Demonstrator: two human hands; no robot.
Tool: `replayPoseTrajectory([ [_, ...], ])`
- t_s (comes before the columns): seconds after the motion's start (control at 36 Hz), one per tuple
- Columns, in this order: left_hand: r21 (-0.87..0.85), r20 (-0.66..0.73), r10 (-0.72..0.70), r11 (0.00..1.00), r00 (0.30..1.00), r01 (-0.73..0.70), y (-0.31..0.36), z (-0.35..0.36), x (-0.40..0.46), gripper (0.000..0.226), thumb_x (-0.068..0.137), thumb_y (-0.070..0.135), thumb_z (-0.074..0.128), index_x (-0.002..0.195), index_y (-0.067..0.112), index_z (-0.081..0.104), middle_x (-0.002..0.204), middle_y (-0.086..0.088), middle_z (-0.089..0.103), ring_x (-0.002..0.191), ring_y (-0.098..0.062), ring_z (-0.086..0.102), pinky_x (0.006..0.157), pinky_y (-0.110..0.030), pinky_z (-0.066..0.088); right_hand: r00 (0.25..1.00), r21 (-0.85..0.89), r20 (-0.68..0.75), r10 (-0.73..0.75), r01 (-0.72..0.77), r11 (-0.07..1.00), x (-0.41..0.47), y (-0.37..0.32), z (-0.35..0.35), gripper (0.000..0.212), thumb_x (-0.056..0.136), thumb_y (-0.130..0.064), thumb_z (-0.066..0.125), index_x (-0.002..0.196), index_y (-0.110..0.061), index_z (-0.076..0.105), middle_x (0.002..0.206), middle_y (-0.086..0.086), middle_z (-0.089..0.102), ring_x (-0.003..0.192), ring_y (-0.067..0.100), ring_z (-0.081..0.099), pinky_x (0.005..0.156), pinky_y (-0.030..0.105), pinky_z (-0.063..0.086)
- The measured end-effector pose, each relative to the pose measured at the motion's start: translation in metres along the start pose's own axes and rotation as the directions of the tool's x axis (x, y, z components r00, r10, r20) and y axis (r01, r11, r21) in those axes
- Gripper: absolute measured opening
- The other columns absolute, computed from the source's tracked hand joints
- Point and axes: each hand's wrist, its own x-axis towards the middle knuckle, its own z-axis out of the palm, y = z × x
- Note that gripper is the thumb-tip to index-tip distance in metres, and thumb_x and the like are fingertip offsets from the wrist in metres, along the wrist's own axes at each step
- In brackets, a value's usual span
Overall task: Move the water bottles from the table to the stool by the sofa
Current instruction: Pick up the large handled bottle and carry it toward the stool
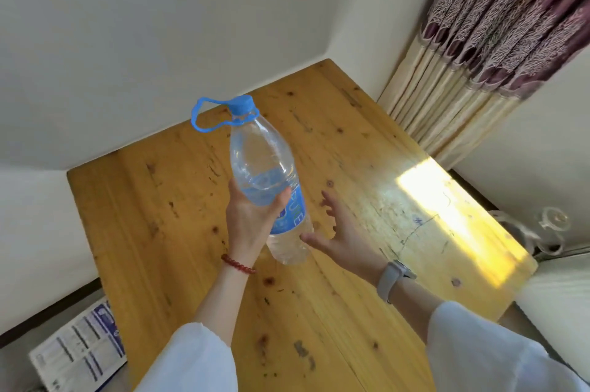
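A large clear water bottle (pixel 266 165) with a blue cap, a blue carry loop and a blue label is held tilted above the wooden table (pixel 159 216). My left hand (pixel 252 219) grips it around the middle, thumb across the front. My right hand (pixel 340 232) is beside the bottle's lower end with its fingers spread, the thumb close to the bottle's base, holding nothing. No stool or sofa seat is plainly in view.
The table stands in a corner between pale walls. A patterned curtain (pixel 498 50) hangs at the upper right. A printed cardboard box (pixel 79 353) lies on the floor at the lower left. White upholstery with a metal fitting (pixel 549 225) is at the right edge.
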Motion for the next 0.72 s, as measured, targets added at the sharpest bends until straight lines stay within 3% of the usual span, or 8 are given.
replayPoseTrajectory([
  [0.11, -0.129, 0.151, -0.062, 0.988, 0.987, 0.081, 0.002, 0.002, -0.035, 0.077, 0.056, 0.058, 0.069, 0.120, 0.019, 0.050, 0.109, 0.006, 0.065, 0.100, -0.003, 0.062, 0.082, -0.014, 0.047, 0.992, 0.065, 0.122, -0.019, 0.011, 0.998, -0.027, 0.003, -0.004, 0.117, 0.053, -0.074, 0.066, 0.143, -0.038, 0.000, 0.151, -0.009, 0.017, 0.139, 0.006, 0.022, 0.114, 0.033, 0.023],
  [0.19, -0.169, 0.260, -0.098, 0.975, 0.961, 0.145, 0.009, 0.013, -0.063, 0.071, 0.058, 0.055, 0.070, 0.118, 0.020, 0.052, 0.108, 0.004, 0.067, 0.099, -0.008, 0.064, 0.083, -0.025, 0.051, 0.989, 0.176, 0.148, -0.020, -0.007, 0.984, -0.060, 0.011, -0.008, 0.109, 0.067, -0.048, 0.073, 0.143, -0.035, -0.003, 0.145, -0.023, 0.024, 0.132, -0.010, 0.028, 0.110, 0.020, 0.027],
  [0.28, -0.111, 0.351, -0.138, 0.976, 0.926, 0.187, 0.015, 0.029, -0.088, 0.072, 0.058, 0.059, 0.069, 0.118, 0.022, 0.052, 0.107, 0.005, 0.068, 0.098, -0.010, 0.064, 0.088, -0.038, 0.052, 0.997, 0.243, 0.073, 0.015, -0.032, 0.969, -0.095, 0.020, -0.016, 0.097, 0.076, -0.033, 0.071, 0.142, -0.034, 0.001, 0.132, -0.029, 0.037, 0.116, -0.019, 0.041, 0.093, 0.000, 0.033],
  [0.44, -0.025, 0.554, -0.167, 0.976, 0.815, 0.218, 0.027, 0.067, -0.136, 0.078, 0.061, 0.064, 0.070, 0.120, 0.019, 0.049, 0.111, -0.001, 0.067, 0.099, -0.015, 0.065, 0.087, -0.042, 0.053, 0.994, 0.236, -0.081, 0.077, -0.056, 0.970, -0.162, 0.043, -0.042, 0.085, 0.077, -0.040, 0.068, 0.139, -0.037, 0.009, 0.124, -0.013, 0.055, 0.107, 0.002, 0.059, 0.096, 0.031, 0.049],
  [0.5, -0.002, 0.635, -0.165, 0.977, 0.755, 0.215, 0.036, 0.090, -0.165, 0.080, 0.060, 0.064, 0.071, 0.119, 0.017, 0.048, 0.111, -0.005, 0.066, 0.096, -0.018, 0.066, 0.083, -0.042, 0.055, 0.983, 0.253, -0.152, 0.107, -0.066, 0.965, -0.198, 0.055, -0.060, 0.083, 0.079, -0.034, 0.068, 0.139, -0.034, 0.010, 0.121, -0.010, 0.057, 0.103, 0.002, 0.061, 0.093, 0.025, 0.050],
  [0.61, 0.007, 0.771, -0.100, 0.989, 0.628, 0.148, 0.071, 0.142, -0.240, 0.083, 0.058, 0.059, 0.075, 0.118, 0.010, 0.046, 0.110, -0.005, 0.065, 0.093, -0.011, 0.066, 0.070, -0.021, 0.054, 0.925, 0.300, -0.334, 0.183, -0.080, 0.950, -0.284, 0.092, -0.094, 0.081, 0.080, -0.030, 0.067, 0.140, -0.031, 0.014, 0.119, -0.012, 0.058, 0.101, -0.003, 0.060, 0.088, 0.017, 0.047],
  [0.69, 0.017, 0.856, -0.064, 0.995, 0.513, 0.096, 0.088, 0.187, -0.309, 0.095, 0.048, 0.062, 0.080, 0.118, 0.007, 0.045, 0.110, -0.012, 0.064, 0.095, -0.021, 0.066, 0.077, -0.035, 0.056, 0.850, 0.356, -0.464, 0.248, -0.077, 0.931, -0.363, 0.121, -0.116, 0.075, 0.082, -0.026, 0.066, 0.136, -0.032, 0.015, 0.116, -0.022, 0.053, 0.099, -0.018, 0.053, 0.084, 0.002, 0.038],
  [0.72, 0.023, 0.879, -0.055, 0.997, 0.474, 0.073, 0.093, 0.201, -0.337, 0.099, 0.045, 0.062, 0.081, 0.119, 0.007, 0.045, 0.110, -0.014, 0.064, 0.095, -0.023, 0.066, 0.076, -0.037, 0.056, 0.823, 0.367, -0.500, 0.268, -0.079, 0.927, -0.391, 0.131, -0.123, 0.075, 0.081, -0.030, 0.065, 0.136, -0.033, 0.015, 0.118, -0.022, 0.052, 0.101, -0.018, 0.052, 0.086, 0.004, 0.037],
])
